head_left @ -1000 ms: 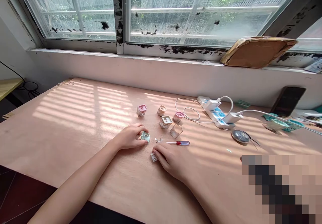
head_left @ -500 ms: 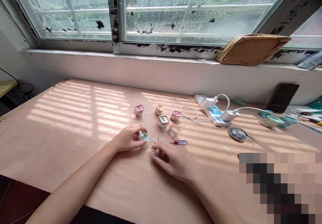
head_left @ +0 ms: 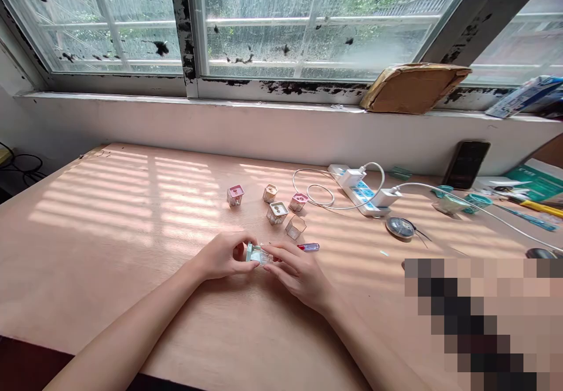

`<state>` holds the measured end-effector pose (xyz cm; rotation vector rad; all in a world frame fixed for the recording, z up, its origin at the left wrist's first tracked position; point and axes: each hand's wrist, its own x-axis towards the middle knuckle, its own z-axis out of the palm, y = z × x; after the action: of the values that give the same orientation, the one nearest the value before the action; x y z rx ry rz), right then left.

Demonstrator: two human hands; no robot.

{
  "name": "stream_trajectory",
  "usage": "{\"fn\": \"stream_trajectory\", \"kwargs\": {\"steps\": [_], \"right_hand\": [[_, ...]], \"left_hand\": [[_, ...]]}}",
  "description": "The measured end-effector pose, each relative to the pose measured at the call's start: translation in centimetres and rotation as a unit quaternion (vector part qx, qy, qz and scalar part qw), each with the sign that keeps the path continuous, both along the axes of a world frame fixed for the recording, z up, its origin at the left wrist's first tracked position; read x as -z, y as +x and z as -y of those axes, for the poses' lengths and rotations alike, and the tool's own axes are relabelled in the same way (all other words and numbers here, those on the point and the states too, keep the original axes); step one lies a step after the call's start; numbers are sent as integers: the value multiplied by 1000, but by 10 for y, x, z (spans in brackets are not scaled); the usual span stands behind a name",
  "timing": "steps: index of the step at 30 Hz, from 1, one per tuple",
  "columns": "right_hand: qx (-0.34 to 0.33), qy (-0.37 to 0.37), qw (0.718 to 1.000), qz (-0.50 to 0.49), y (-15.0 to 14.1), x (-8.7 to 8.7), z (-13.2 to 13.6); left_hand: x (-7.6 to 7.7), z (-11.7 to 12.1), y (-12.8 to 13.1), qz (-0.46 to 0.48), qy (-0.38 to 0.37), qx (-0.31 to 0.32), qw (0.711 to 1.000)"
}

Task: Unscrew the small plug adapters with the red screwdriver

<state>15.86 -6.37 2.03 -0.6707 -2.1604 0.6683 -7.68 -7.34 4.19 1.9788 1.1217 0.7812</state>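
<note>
My left hand [head_left: 222, 257] pinches a small pale-green cube-shaped piece [head_left: 251, 252] just above the wooden table [head_left: 109, 227]. My right hand [head_left: 294, 269] presses a small clear plastic cube [head_left: 265, 256] against the green piece's right side, fingers curled round it. A red-handled mini screwdriver [head_left: 308, 247] lies right behind my right fingers. Several little box-shaped models stand beyond: a pink-topped one [head_left: 234, 194], a tan one [head_left: 270, 193], a white one [head_left: 277, 212], another pink one [head_left: 298, 201] and a clear empty cube [head_left: 295, 226].
A white power strip [head_left: 357, 191] with plugs and a coiled white cable [head_left: 321, 193] lies at the back right. A round dark disc [head_left: 399, 227], teal dishes [head_left: 453, 203], a dark phone [head_left: 466, 163] leaning on the wall and a cardboard parcel [head_left: 411, 88] on the sill are further right.
My right hand lifted the clear cube off the table and brought it left and up against the green piece in my left hand. The view has shifted to the right.
</note>
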Motion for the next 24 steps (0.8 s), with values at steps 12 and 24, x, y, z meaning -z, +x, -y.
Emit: {"fn": "stream_trajectory", "kwargs": {"steps": [12, 24], "right_hand": [[7, -39, 999, 21, -1, -6, 1], [58, -173, 983, -9, -5, -10, 6]], "left_hand": [[0, 3, 2, -7, 6, 3, 1000], [-4, 9, 8, -12, 2, -15, 1000]]}}
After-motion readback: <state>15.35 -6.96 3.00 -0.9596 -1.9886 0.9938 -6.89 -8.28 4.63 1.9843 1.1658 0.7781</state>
